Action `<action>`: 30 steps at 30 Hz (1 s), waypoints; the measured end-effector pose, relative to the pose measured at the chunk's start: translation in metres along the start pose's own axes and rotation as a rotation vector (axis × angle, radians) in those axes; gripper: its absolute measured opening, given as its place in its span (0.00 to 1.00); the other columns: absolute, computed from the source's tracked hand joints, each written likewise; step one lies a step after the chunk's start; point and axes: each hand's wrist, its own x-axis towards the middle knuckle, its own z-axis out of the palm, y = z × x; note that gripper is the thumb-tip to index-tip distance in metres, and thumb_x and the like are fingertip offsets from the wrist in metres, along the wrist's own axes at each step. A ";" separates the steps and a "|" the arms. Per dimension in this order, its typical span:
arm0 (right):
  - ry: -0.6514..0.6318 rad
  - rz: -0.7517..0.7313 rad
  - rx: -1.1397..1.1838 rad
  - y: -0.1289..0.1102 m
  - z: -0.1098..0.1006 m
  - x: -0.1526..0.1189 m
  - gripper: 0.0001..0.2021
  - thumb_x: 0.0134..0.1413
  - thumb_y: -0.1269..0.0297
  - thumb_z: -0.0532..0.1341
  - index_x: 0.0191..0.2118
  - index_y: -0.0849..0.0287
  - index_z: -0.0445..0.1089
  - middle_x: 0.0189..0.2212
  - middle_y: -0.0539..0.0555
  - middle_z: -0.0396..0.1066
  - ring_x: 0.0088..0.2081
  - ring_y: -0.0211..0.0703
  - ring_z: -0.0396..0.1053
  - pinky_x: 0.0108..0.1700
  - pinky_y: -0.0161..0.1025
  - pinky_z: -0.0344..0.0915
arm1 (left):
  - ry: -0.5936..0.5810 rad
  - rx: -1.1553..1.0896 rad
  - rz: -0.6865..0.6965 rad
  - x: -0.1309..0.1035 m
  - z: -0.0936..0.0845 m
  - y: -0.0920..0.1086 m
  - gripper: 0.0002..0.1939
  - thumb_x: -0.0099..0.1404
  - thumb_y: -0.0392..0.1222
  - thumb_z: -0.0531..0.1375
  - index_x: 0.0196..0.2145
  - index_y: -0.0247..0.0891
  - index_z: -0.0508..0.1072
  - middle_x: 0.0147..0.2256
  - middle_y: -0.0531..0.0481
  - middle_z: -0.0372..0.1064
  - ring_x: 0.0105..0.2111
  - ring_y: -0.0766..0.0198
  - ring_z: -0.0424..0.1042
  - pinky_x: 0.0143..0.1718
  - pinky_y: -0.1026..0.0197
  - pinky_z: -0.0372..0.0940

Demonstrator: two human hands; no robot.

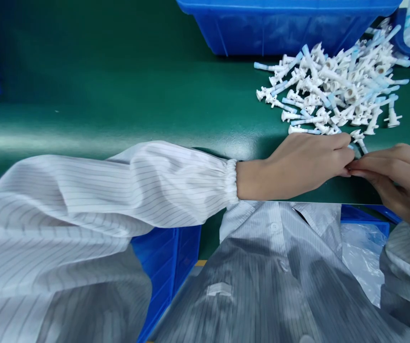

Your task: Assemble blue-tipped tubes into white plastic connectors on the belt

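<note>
The left hand (305, 162) and right hand (401, 178) meet fingertip to fingertip low on the green tabletop (119, 95), pinched together on a small part (359, 140) that barely shows. Just behind them lies a pile (337, 90) of white and blue parts. Farther back stands a blue bin (283, 24).

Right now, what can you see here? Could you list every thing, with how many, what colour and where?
plastic parts: a heap, too many to count, white with pale blue, on the table at the far right.
table: one, green, across the middle.
far bin: one, blue, behind the heap.
near bin: one, blue, under the table edge, lower left.
plastic bag: one, clear, in a blue bin at lower right.
left hand: fingertips meeting the right hand's by the heap's near edge; white striped sleeve.
right hand: at the right edge, fingertips pinched together.
</note>
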 end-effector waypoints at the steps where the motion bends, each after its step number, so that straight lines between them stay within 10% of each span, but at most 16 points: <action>1: -0.014 -0.005 0.011 0.002 -0.001 0.000 0.05 0.69 0.68 0.59 0.47 0.57 0.70 0.38 0.52 0.76 0.38 0.40 0.76 0.33 0.37 0.68 | -0.002 -0.009 0.000 0.000 0.000 0.000 0.18 0.78 0.44 0.47 0.40 0.34 0.74 0.38 0.48 0.69 0.35 0.66 0.68 0.29 0.61 0.45; 30: -0.098 -0.064 0.127 0.006 -0.010 -0.003 0.11 0.70 0.73 0.53 0.52 0.58 0.68 0.41 0.55 0.73 0.39 0.44 0.71 0.38 0.42 0.67 | -0.018 -0.177 0.044 0.005 0.000 -0.008 0.13 0.76 0.37 0.53 0.41 0.34 0.77 0.39 0.50 0.74 0.36 0.69 0.70 0.29 0.63 0.48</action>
